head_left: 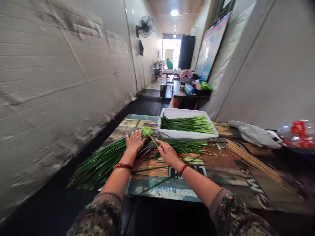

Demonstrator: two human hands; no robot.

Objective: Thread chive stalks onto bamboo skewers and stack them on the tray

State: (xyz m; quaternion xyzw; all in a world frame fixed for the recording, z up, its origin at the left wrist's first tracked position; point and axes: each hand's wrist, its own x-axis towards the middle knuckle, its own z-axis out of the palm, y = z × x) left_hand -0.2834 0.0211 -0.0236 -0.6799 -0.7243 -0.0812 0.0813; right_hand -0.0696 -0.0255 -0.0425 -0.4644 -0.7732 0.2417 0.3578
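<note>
The left hand (pixel 135 141) is laid almost flat, fingers stretched out, over a large bunch of green stalks (pixel 103 162) at the left side of the tabletop (pixel 223 178), and the bunch is touched close to its pale ends. By the right hand (pixel 168 153), whose fingers are curled in a pinch, thin wooden sticks (pixel 153 140) are held with their tips at those pale ends, though how many are gripped cannot be told. Loose stalks (pixel 182 147) are strewn beyond it, more greens (pixel 187 124) are held in a white tub (pixel 188 134) behind, and a sheaf of skewers (pixel 253 161) is laid to the right.
</note>
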